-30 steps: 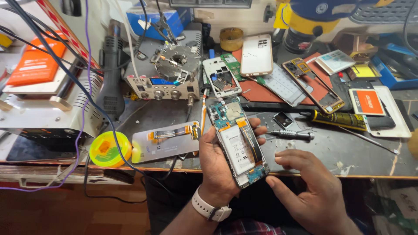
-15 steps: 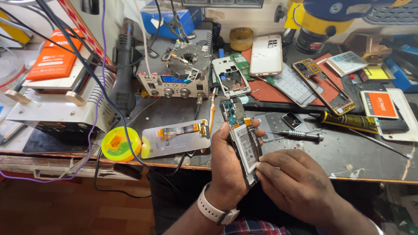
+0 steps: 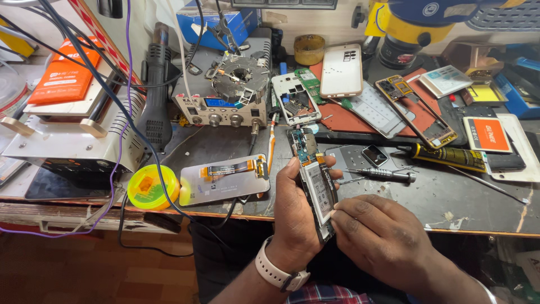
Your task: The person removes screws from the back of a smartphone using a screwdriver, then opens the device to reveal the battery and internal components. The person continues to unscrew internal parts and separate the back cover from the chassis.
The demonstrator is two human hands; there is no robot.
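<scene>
Left hand (image 3: pixel 295 211) grips an opened smartphone with exposed blue circuit board and white battery (image 3: pixel 314 181), held edge-up over the near edge of the cluttered dark table (image 3: pixel 478 197). Right hand (image 3: pixel 378 236), fingers curled, presses a fingertip against the phone's lower battery area; it holds nothing else. Black-handled screwdriver (image 3: pixel 382 175) lies just beyond the phone. Detached grey display panel with orange flex cable (image 3: pixel 225 180) lies left, beside a yellow-green solder spool (image 3: pixel 152 186).
</scene>
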